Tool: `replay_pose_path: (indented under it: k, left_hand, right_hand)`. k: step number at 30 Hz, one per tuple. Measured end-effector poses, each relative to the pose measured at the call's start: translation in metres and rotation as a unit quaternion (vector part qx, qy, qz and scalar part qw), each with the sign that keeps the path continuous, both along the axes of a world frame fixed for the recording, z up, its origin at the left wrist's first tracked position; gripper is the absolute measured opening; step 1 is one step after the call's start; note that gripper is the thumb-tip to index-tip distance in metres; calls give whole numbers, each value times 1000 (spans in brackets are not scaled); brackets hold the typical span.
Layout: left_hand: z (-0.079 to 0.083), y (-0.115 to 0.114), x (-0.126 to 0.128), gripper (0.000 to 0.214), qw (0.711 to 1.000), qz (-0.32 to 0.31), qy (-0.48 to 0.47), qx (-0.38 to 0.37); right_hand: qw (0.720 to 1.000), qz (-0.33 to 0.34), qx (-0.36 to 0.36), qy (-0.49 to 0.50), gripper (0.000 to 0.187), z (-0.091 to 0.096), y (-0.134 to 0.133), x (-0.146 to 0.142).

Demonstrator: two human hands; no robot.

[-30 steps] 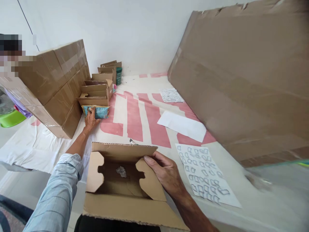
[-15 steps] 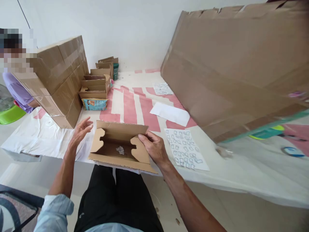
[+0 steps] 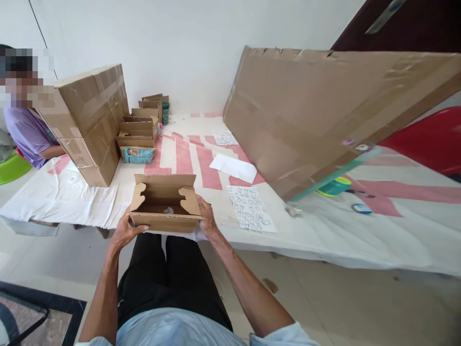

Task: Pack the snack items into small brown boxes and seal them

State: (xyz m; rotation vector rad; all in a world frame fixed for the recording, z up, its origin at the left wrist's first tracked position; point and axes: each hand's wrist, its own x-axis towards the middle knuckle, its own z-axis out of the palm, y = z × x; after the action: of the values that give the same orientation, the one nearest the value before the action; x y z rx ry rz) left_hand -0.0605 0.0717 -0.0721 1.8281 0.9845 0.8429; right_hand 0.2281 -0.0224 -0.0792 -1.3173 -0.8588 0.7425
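Note:
An open cardboard box [image 3: 167,225] is held between my two hands at the near edge of the table. Its back flap stands up and its notched side flaps point upward. Inside lies a small crumpled greyish piece [image 3: 168,210], too small to make out. My left hand [image 3: 127,231] grips the box's near left corner, thumb along the front wall. On the opposite side, my right hand [image 3: 206,216] holds the right end, with some fingers hidden behind it. A sheet with rows of small drawn shapes [image 3: 251,209] lies to the right of the box.
Stacked taped cartons [image 3: 90,125] stand at the left, with a person [image 3: 29,129] beyond them. Several open boxes [image 3: 135,132] and a blue packet [image 3: 138,154] sit behind. A large cardboard sheet [image 3: 306,115] leans on the right, near a tape roll [image 3: 361,208].
My left hand has come in from beside the box and taken hold of its left end. The box has tilted, showing more of its front wall. My view has shifted to the right.

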Motion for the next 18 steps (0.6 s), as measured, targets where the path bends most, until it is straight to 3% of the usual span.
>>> replay_pose_path:
  k: [4, 11, 18]
  left_hand:
    - [-10, -7, 4, 47, 999, 33, 11, 22]
    - [-23, -16, 6, 54, 996, 72, 17, 39]
    - [-35, -24, 9, 45, 996, 80, -18, 43]
  right_hand:
    - [999, -9, 26, -22, 79, -15, -11, -14]
    - [995, -14, 49, -85, 72, -28, -16, -17]
    - [987, -52, 98, -120, 66, -74, -7, -8]
